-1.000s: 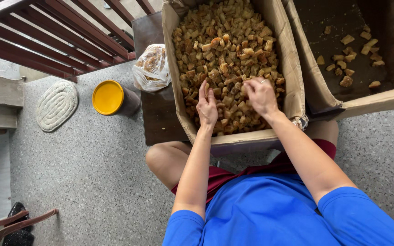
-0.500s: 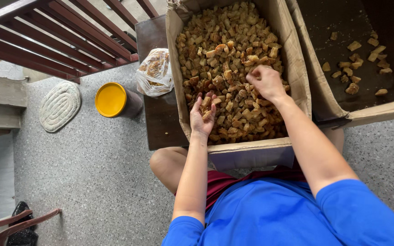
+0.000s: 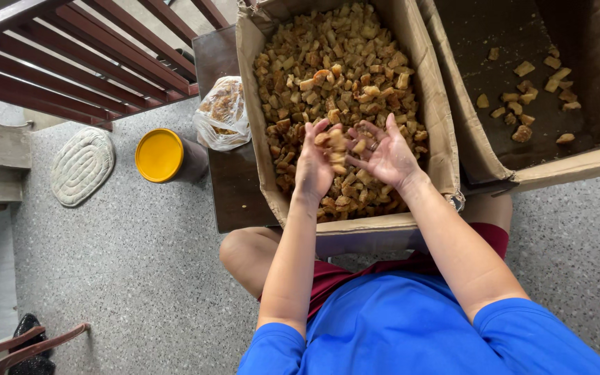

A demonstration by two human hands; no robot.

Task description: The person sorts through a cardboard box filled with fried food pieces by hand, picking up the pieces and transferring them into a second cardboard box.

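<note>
Just above the heaped cardboard box [image 3: 267,139], the left hand [image 3: 314,163] and right hand [image 3: 387,156] cup a scoop of golden-brown chunks [image 3: 338,139], fingers open. Left of it sit a clear plastic bag [image 3: 223,111] and a yellow-lidded tub [image 3: 161,154]; right, a near-empty box [image 3: 578,163].

You're in a small home-style food workshop, sat low on a speckled terrazzo floor [image 3: 140,278]. Two big cardboard boxes [image 3: 446,139] of fried brown chunks [image 3: 342,62] rest on a dark low bench [image 3: 234,187]. Beside it stand a yellow-lidded tub [image 3: 161,155] and a filled plastic bag [image 3: 223,111], with red wooden railings [image 3: 85,62] and a woven mat [image 3: 81,165] nearby.
</note>
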